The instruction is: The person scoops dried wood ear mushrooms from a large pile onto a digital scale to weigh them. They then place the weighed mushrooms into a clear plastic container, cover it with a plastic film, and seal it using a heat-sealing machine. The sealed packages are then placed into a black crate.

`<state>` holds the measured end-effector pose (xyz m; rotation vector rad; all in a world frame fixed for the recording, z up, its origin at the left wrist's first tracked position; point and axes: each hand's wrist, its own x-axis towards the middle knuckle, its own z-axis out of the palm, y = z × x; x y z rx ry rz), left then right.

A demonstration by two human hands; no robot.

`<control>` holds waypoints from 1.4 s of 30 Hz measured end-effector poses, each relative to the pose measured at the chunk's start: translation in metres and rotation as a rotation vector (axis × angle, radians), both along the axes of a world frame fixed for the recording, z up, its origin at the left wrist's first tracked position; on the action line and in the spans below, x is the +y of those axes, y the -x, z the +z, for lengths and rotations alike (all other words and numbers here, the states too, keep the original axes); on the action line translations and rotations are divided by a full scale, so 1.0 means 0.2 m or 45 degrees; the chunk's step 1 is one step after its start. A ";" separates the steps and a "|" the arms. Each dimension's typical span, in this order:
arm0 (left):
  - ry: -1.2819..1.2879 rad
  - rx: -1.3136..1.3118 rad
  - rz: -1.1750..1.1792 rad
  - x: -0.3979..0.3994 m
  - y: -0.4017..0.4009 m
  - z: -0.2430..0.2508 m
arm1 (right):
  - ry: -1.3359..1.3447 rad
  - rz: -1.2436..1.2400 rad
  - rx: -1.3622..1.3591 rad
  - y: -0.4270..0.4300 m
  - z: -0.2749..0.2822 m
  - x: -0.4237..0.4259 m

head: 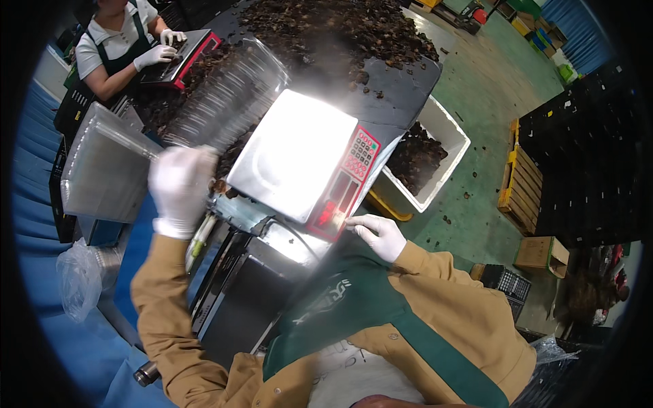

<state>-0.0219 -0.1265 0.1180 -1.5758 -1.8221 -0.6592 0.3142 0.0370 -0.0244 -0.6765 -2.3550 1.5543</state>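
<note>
My left hand (181,188), white-gloved and blurred, is shut on a clear ribbed plastic tray (229,97), also blurred, tilted above the dark heap. My right hand (380,237), gloved too, has its fingertips at the near right corner of a red-edged digital scale (343,188); no held object shows in it. The scale's metal plate (296,153) reflects bright glare, and its red display is lit. Brown, clumpy pieces that look like dried mushrooms or fungus (326,25) are heaped on a dark-covered table (393,92) beyond the scale. Clear plastic trays (102,168) are stacked at the left.
At the upper left, a co-worker with gloved hands (158,51) works at another scale (196,61). A white foam box (438,178) of dark pieces stands right of the table. Black crates (586,153), a wooden pallet (523,188) and a cardboard box (541,255) are further right.
</note>
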 end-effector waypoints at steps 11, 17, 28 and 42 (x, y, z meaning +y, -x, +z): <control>0.200 -0.621 0.447 0.31 -0.13 -0.24 | 0.117 0.176 0.068 0.23 -0.10 1.06; -0.154 0.433 1.005 -0.15 0.24 0.56 | 0.158 0.241 0.044 0.45 -0.08 1.46; 0.095 -0.879 1.315 -0.92 0.83 0.46 | 0.007 0.352 0.004 0.53 -0.04 1.35; 0.525 -1.352 1.101 -1.10 0.97 0.63 | -0.177 0.271 -0.054 0.46 0.03 0.96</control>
